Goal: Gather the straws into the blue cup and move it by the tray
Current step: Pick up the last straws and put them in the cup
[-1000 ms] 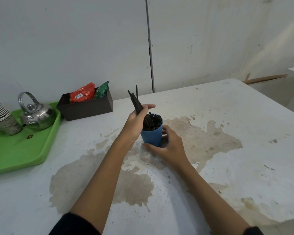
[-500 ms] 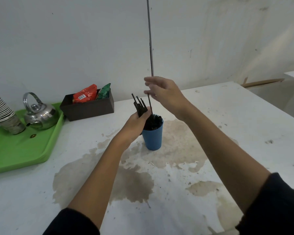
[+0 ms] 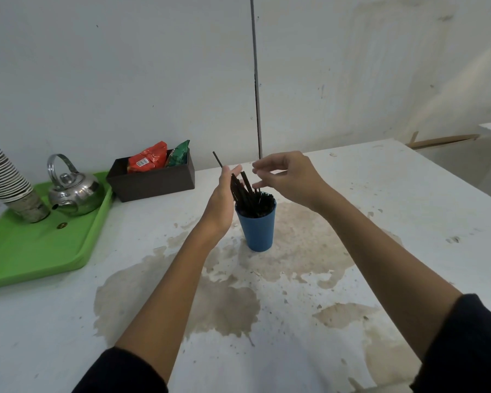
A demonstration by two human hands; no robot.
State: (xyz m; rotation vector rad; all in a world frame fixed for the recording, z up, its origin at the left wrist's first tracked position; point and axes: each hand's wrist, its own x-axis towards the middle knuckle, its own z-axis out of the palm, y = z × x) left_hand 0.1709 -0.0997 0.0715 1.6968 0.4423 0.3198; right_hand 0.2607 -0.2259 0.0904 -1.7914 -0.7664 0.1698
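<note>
Two bare forearms in dark sleeves reach from the bench's near edge over a white, brown-stained bench top [image 3: 408, 211]; the left hand [image 3: 224, 199] stands edge-on beside the blue plastic cup [image 3: 257, 228], fingers nearly straight and loose, pressed against a leaning bunch of thin black straws [image 3: 245, 188] whose lower ends sit in the cup; one straw pokes up beyond the fingertips; the right hand [image 3: 287, 177] hovers above the cup's rim, thumb and forefinger apart, curled, gripping nothing. Half a second before, the right hand was higher and pinched a single straw, while the left was clenched round the bunch. The cup stands mid-bench on the stain, well apart from the green plastic tray [image 3: 40, 251] at the left edge; the tray carries a steel kettle [image 3: 74, 191] and a stack of paper cups [image 3: 9, 185]; a dark brown box [image 3: 153, 182] of red and green packets sits against the plain white wall [image 3: 125, 66].
</note>
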